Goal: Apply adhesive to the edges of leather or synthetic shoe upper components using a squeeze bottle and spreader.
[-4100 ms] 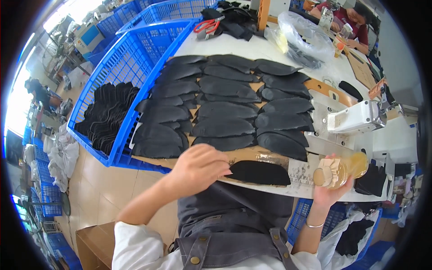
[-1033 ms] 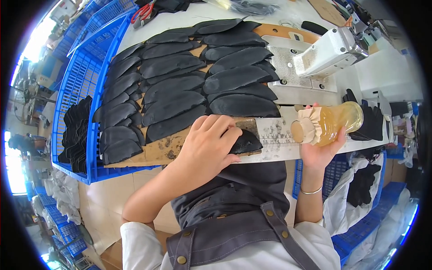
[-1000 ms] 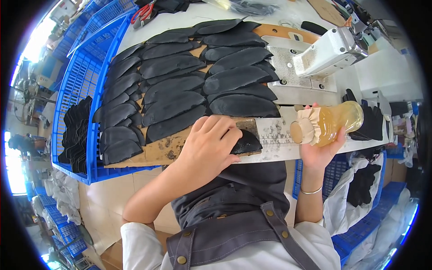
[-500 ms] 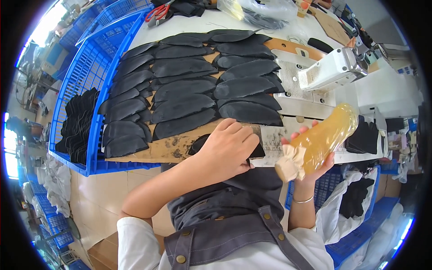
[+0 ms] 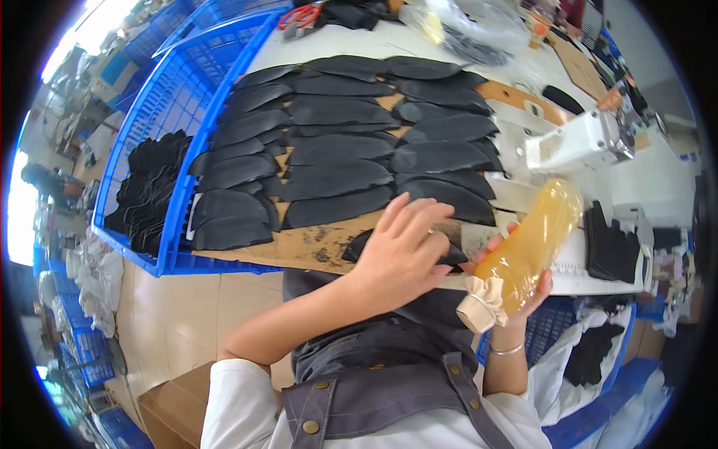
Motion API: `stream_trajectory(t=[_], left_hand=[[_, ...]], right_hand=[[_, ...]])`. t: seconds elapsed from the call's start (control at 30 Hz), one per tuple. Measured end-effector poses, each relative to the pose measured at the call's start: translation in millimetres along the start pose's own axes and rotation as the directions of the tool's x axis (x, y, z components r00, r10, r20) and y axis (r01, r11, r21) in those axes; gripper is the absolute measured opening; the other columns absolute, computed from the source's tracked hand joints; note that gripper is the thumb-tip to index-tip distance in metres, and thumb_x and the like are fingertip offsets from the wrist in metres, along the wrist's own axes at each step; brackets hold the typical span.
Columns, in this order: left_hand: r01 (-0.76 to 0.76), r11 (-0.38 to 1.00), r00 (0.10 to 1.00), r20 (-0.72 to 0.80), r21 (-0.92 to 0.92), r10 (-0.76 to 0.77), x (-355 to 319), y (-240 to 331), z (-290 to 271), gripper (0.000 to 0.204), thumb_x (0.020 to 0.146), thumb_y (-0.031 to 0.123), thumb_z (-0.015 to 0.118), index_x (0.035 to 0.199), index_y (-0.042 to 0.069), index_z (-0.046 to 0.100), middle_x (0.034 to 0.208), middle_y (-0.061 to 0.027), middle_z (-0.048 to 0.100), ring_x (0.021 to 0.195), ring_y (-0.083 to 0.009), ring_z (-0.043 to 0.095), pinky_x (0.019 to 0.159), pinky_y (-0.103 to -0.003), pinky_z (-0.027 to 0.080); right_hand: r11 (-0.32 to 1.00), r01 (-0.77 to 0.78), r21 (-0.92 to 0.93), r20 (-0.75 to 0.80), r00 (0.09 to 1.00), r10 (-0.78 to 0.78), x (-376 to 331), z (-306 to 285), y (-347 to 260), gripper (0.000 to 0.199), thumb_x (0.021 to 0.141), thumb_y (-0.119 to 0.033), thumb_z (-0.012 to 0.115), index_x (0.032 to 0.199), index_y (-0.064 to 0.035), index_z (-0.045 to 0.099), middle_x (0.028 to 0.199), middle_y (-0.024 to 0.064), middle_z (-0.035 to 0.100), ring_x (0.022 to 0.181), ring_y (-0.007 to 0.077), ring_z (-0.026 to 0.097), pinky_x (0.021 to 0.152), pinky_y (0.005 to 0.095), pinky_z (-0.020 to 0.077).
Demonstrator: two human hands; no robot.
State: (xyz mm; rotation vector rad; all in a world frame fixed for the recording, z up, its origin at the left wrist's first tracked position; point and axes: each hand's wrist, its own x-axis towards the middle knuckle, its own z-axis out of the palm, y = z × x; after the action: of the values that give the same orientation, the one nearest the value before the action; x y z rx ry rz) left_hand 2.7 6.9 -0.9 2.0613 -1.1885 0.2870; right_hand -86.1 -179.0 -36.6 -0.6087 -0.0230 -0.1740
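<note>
My right hand (image 5: 540, 293) is wrapped round a clear bottle of yellow liquid (image 5: 537, 236). The bottle leans, its cloth-wrapped mouth (image 5: 481, 304) pointing down and left towards me. My left hand (image 5: 400, 253) lies over a curved black piece (image 5: 359, 245) at the near edge of a brown board (image 5: 310, 251); its fingers are spread and slightly bent, and they partly hide the piece. Beyond it, three columns of overlapping, leaf-shaped black pieces (image 5: 340, 178) cover the board.
A blue crate (image 5: 177, 224) with wavy black pieces (image 5: 149, 191) stands at the left. On the right are a white machine arm (image 5: 572, 142) and a black stack (image 5: 609, 243). Red-handled scissors (image 5: 301, 16) and a clear plastic bag (image 5: 475, 26) lie at the back.
My left hand has lifted and spread its fingers over the near black piece. The bottle stays in my right hand, its mouth tipped lower. The whole view has shifted and turned slightly.
</note>
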Motion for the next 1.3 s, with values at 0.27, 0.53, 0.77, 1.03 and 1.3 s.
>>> stream_trajectory(t=[0.27, 0.53, 0.77, 1.03, 1.3], left_hand=[[0.184, 0.930, 0.966, -0.114, -0.319, -0.230, -8, -10, -39, 0.021, 0.065, 0.006, 0.073, 0.072, 0.008, 0.054, 0.117, -0.0106, 0.053, 0.113, -0.0278, 0.048, 0.096, -0.040, 0.036], [0.417, 0.788, 0.580, -0.535, -0.453, -0.614, 3, -96, -194, 0.016, 0.074, 0.016, 0.073, 0.078, 0.004, 0.064, 0.110, -0.0122, 0.058, 0.100, -0.0155, 0.055, 0.087, -0.029, 0.042], [0.390, 0.787, 0.742, -0.669, 0.478, 0.039, 56, -225, -216, 0.017, 0.065, 0.023, 0.073, 0.066, 0.009, 0.064, 0.100, -0.0138, 0.061, 0.098, -0.0301, 0.054, 0.087, -0.038, 0.040], [0.502, 0.733, 0.852, -0.408, 0.459, -0.328, 43, -271, -145, 0.017, 0.063, 0.023, 0.075, 0.067, 0.011, 0.062, 0.100, -0.0073, 0.058, 0.104, -0.0282, 0.049, 0.088, -0.039, 0.038], [0.301, 0.560, 0.951, -0.199, 0.772, -0.236, 55, -255, -162, 0.034, 0.061, 0.033, 0.077, 0.075, 0.009, 0.057, 0.092, -0.0056, 0.055, 0.097, -0.0245, 0.051, 0.084, -0.037, 0.039]], right_hand=[[0.994, -0.033, 0.100, 0.062, 0.998, 0.027, -2, 2, 2, 0.077, 0.078, -0.051, 0.056, 0.135, -0.0076, 0.026, 0.111, 0.0185, 0.048, 0.099, 0.0338, 0.055, 0.097, 0.0610, 0.0327], [0.986, -0.070, 0.154, 0.124, 0.991, 0.051, 2, -1, 3, 0.073, 0.080, -0.047, 0.057, 0.134, -0.0075, 0.027, 0.113, 0.0187, 0.050, 0.102, 0.0343, 0.056, 0.101, 0.0597, 0.0286], [0.990, -0.036, 0.136, 0.074, 0.997, 0.027, -1, 5, 2, 0.071, 0.080, -0.048, 0.056, 0.133, -0.0086, 0.029, 0.111, 0.0177, 0.052, 0.100, 0.0327, 0.058, 0.099, 0.0585, 0.0329], [0.995, -0.015, 0.097, 0.010, 1.000, 0.014, 0, 2, 3, 0.073, 0.080, -0.054, 0.053, 0.133, -0.0078, 0.031, 0.108, 0.0170, 0.052, 0.096, 0.0312, 0.059, 0.096, 0.0591, 0.0362], [0.989, -0.049, 0.138, 0.023, 0.999, 0.046, 2, 1, 1, 0.073, 0.081, -0.053, 0.052, 0.133, -0.0057, 0.030, 0.109, 0.0164, 0.051, 0.098, 0.0318, 0.058, 0.098, 0.0603, 0.0325]])
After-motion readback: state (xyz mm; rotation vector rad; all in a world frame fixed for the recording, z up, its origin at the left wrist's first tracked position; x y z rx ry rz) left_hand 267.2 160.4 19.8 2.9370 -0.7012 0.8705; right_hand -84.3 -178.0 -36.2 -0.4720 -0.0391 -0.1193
